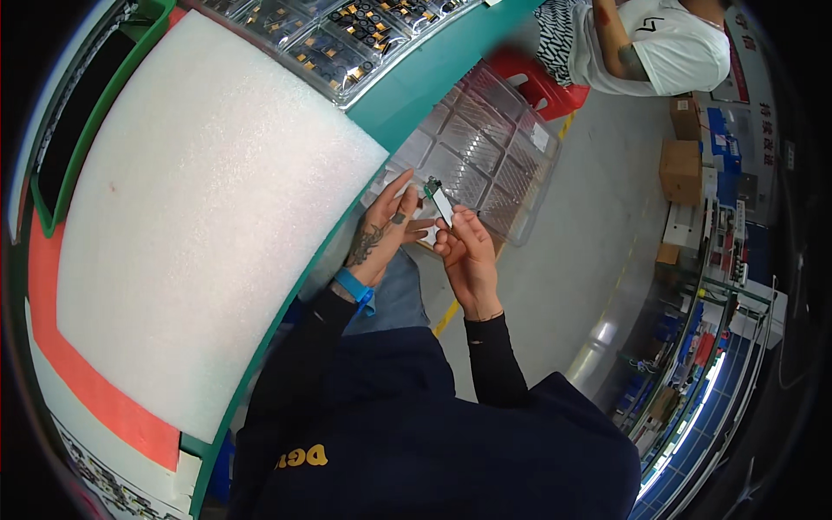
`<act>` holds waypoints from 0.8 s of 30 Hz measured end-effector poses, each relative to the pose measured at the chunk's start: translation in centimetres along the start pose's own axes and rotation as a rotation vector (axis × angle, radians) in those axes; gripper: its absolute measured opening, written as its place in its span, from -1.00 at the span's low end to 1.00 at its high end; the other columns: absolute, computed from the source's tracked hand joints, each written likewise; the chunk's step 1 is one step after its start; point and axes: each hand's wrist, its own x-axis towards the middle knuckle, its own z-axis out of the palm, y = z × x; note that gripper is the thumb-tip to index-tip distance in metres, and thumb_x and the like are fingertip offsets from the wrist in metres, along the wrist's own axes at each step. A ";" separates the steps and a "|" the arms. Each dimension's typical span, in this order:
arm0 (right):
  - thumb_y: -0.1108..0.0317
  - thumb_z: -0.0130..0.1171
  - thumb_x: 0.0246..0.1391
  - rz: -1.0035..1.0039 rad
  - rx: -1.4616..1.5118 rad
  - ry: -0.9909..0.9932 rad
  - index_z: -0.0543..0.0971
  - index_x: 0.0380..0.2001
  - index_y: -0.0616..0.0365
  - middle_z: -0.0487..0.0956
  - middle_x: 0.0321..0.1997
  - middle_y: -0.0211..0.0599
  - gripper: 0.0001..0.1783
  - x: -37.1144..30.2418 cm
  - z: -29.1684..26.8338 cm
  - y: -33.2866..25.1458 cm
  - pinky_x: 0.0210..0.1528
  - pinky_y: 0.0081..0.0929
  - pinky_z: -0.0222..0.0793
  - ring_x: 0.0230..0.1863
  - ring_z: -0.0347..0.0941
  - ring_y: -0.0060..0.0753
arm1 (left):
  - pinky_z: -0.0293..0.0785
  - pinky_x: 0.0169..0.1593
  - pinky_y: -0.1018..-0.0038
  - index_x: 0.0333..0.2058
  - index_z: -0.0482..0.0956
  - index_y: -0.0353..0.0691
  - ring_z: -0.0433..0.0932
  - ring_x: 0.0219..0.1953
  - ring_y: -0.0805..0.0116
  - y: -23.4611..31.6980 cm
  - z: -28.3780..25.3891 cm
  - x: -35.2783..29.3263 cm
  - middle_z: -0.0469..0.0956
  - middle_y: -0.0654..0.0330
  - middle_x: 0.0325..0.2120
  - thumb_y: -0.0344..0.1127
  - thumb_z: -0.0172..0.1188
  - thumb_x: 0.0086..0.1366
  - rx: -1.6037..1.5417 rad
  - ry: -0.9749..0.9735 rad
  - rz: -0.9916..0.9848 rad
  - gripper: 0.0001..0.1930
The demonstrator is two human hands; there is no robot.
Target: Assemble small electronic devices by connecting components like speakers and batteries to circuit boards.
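My right hand [470, 256] pinches a small green circuit board with a white strip [442, 205] by its lower end. The board is held tilted in the air, its narrow green end pointing up and left. My left hand [386, 224], with a blue wrist strap [355, 289], is just left of the board. Its fingers are spread, and I see nothing held in them. Below and behind both hands is a clear plastic tray [529, 186] divided into compartments.
A white foam sheet [208, 191] covers much of the green-edged bench at left. Clear trays of small parts [347, 48] stand at the back, a green bin [65, 165] at far left. Another person [641, 52] is at upper right by a red stool [555, 91]. Shelving [693, 347] stands at right.
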 end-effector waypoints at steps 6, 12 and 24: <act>0.42 0.19 0.36 0.027 -0.005 0.059 0.44 0.12 0.24 0.65 -0.21 -0.13 -0.67 0.1 0.1 0.0 -0.29 -0.60 0.61 -0.36 0.60 -0.48 | 0.64 0.06 0.45 0.38 0.31 -0.23 0.70 -0.08 0.29 0.2 -0.5 0.3 0.47 0.13 0.24 -0.09 0.18 0.51 -0.110 -0.150 0.022 -0.41; 0.42 0.20 0.35 0.044 -0.052 0.052 0.37 0.21 0.28 0.66 -0.19 -0.09 -0.57 0.0 0.4 -0.3 -0.28 -0.59 0.62 -0.38 0.61 -0.44 | 0.62 0.14 0.40 0.37 0.30 -0.22 0.69 -0.05 0.27 -0.4 -1.3 0.7 0.48 0.12 0.25 -0.11 0.20 0.50 -0.102 -0.229 0.065 -0.41; 0.50 0.20 0.29 0.003 -0.066 0.073 0.34 0.23 0.30 0.65 -0.28 -0.13 -0.51 -0.1 2.5 -1.8 -0.30 -0.56 0.60 -0.39 0.61 -0.41 | 0.54 0.25 0.35 0.30 0.35 -0.23 0.63 0.08 0.25 0.4 -0.8 0.3 0.45 0.10 0.28 -0.16 0.17 0.51 -0.187 -0.247 0.147 -0.51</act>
